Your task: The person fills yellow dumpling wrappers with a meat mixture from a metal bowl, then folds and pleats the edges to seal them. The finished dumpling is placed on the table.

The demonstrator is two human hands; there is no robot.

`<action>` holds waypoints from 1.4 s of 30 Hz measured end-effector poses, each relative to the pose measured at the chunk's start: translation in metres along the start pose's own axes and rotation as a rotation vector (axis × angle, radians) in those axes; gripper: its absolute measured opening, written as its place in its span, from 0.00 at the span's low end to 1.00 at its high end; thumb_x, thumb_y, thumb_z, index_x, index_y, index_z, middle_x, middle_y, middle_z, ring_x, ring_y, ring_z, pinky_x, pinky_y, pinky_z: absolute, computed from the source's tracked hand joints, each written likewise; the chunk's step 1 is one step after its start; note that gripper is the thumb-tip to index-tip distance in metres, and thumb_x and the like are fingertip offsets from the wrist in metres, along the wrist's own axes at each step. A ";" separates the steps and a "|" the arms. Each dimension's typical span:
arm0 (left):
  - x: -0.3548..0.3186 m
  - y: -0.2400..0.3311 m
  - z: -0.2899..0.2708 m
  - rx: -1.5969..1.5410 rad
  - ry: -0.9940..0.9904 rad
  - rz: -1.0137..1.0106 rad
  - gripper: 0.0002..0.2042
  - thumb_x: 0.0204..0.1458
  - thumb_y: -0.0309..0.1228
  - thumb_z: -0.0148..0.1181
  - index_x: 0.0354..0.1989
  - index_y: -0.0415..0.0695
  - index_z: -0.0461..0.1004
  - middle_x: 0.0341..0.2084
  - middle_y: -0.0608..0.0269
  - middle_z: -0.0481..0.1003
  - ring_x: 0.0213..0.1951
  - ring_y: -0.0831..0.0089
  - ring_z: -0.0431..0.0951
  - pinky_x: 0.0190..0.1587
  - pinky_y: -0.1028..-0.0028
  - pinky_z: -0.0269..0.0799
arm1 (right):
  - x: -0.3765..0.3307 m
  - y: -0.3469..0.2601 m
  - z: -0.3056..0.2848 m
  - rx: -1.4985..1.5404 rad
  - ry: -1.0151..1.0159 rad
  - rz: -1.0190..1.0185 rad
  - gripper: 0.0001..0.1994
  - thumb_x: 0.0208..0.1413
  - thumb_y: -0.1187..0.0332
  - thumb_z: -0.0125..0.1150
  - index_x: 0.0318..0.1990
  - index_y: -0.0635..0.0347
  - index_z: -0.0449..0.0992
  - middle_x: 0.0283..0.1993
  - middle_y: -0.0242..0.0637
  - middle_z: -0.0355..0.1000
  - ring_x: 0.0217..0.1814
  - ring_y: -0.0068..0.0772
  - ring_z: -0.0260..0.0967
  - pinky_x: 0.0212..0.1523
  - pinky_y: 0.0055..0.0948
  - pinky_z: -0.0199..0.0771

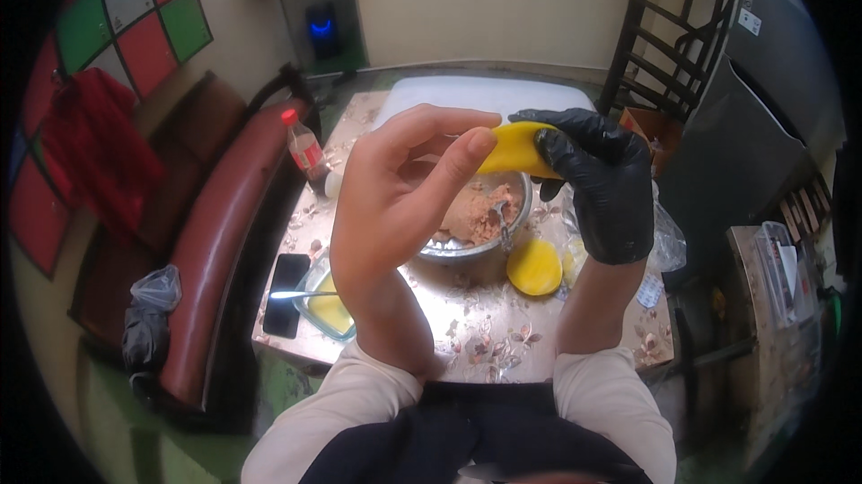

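Observation:
A folded yellow dough round (514,152) is raised above the table, held at its edges between my two hands. My bare left hand (382,192) pinches its left end between thumb and fingers. On the other end, my right hand (612,186), in a black glove, grips with thumb and fingers. Below stands a metal bowl (462,256) of crumbly brown-pink filling (476,224), with a metal utensil (503,216) in it. More yellow dough (535,268) lies as a flat round to the bowl's right. Whether the folded dough contains filling is hidden.
A glass dish (339,333) of yellow liquid with a utensil across it sits left, beside a black phone (286,294). Farther back are a red-capped bottle (306,150) and a white tray (489,92). Clear plastic (667,246) lies right; a sofa (220,242) flanks the table.

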State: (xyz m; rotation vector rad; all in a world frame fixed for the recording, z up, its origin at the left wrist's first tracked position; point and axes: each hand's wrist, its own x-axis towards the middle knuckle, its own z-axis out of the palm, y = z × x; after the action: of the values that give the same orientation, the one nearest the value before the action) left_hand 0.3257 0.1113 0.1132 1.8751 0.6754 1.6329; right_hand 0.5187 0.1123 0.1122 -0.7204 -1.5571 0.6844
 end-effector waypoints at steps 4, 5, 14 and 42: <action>0.001 -0.009 0.003 -0.107 0.076 -0.064 0.11 0.53 0.31 0.64 0.40 0.38 0.79 0.30 0.59 0.80 0.32 0.77 0.80 0.37 0.83 0.73 | 0.009 0.012 0.000 0.009 0.011 0.123 0.09 0.57 0.70 0.62 0.44 0.62 0.80 0.41 0.40 0.78 0.36 0.29 0.76 0.32 0.23 0.77; 0.003 -0.012 0.003 -0.076 0.063 -0.064 0.10 0.53 0.31 0.64 0.39 0.38 0.79 0.29 0.59 0.80 0.31 0.77 0.80 0.36 0.83 0.73 | 0.011 0.015 0.001 0.023 0.021 0.142 0.09 0.57 0.70 0.62 0.44 0.62 0.80 0.41 0.40 0.78 0.36 0.29 0.76 0.32 0.23 0.77; 0.014 -0.035 -0.001 0.023 0.144 -0.019 0.06 0.52 0.26 0.62 0.35 0.37 0.78 0.27 0.63 0.78 0.29 0.81 0.77 0.30 0.83 0.72 | 0.026 0.030 -0.011 -0.320 -0.228 -0.040 0.14 0.52 0.74 0.65 0.47 0.60 0.78 0.44 0.41 0.77 0.39 0.37 0.77 0.43 0.27 0.79; 0.025 -0.047 0.004 0.298 -0.094 0.332 0.17 0.47 0.22 0.65 0.47 0.51 0.80 0.36 0.61 0.72 0.36 0.73 0.74 0.37 0.77 0.72 | 0.020 0.035 -0.004 0.128 0.041 0.204 0.13 0.57 0.65 0.62 0.43 0.67 0.78 0.41 0.44 0.77 0.41 0.37 0.77 0.44 0.28 0.80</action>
State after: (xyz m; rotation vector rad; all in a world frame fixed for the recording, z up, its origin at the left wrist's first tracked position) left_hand 0.3319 0.1618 0.0981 2.3685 0.6200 1.7023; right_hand 0.5230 0.1501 0.0983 -0.7987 -1.4006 0.9058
